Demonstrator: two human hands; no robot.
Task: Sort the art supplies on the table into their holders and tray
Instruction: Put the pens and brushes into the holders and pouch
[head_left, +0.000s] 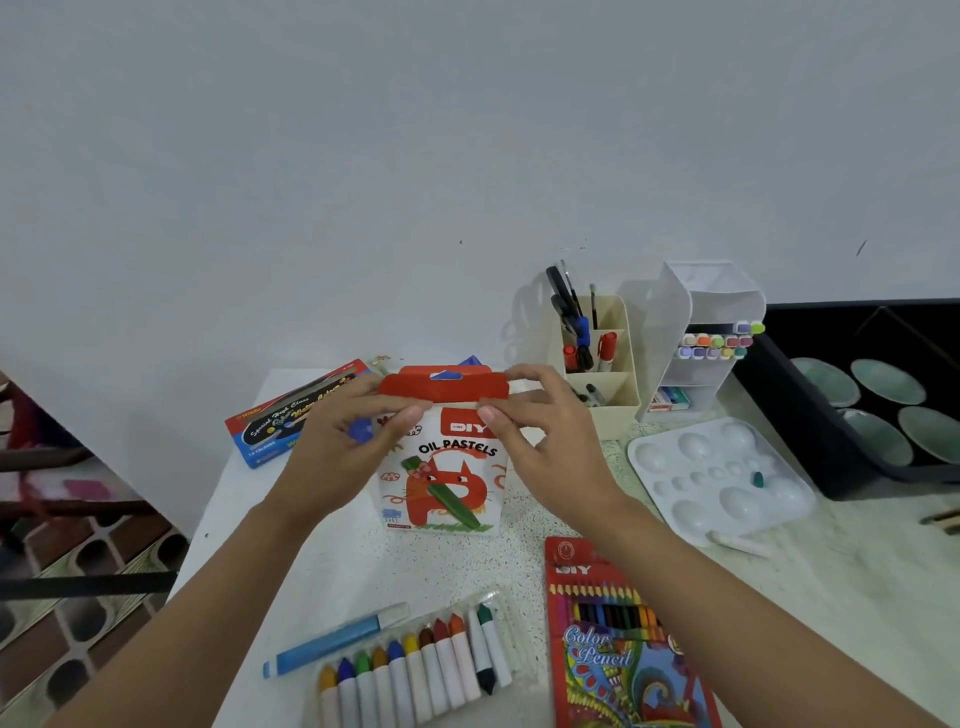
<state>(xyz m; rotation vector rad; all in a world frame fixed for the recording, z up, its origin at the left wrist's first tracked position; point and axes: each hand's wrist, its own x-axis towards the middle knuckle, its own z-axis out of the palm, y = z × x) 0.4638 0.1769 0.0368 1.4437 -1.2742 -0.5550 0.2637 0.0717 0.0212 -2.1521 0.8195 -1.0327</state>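
Oil pastels box stands upright mid-worktop, printed face toward the camera. Left hand and right hand each pinch its red top flap, one hand at each end, thumbs in front and fingers behind.

Positions relative to the box:
- In front, toward the person: clear tray of pastels, sticks lying side by side.
- Front-left: blue marker, lying flat.
- Front-right: colour pencil box, lying flat.
- Right: white palette, with a small green piece on it.
- Behind-right: cream holder with pens and scissors upright. White organiser, farther right, holds stacked markers.
- Behind-left: watercolour box, lying flat.
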